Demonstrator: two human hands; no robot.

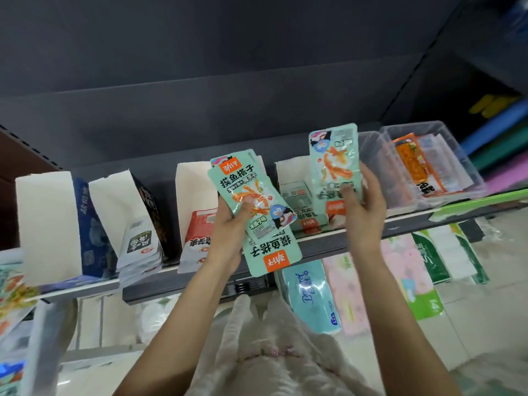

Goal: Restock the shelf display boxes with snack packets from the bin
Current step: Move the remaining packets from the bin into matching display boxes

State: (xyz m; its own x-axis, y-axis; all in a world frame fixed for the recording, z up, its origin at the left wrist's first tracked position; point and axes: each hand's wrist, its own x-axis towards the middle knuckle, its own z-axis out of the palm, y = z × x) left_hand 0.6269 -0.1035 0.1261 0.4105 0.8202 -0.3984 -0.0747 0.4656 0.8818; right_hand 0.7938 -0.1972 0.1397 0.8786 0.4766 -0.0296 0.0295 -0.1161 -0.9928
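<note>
Mint packets up at the shelf, one in the right hand ready to slot into a display box.

Far left on the shelf (328,247) stand two tall boxes, a blue-sided one (57,224) and a dark one (134,212) with grey packets spilling out front. Next, the left hand (228,227) curls its fingers round a fanned stack of mint packets (251,207), thumb pressed on top. It should keep that pinch firm so the lowest one doesn't slide off. On to the right hand (363,207), gripping a single mint packet (334,161) upright, thumb on its face, just over the open white box (300,195) where matching packets already sit. Best move, I'd say: tip it in behind those, same way up. Further right, a clear tub (457,155) holds orange packets. The bin isn't clearly in view.
</note>
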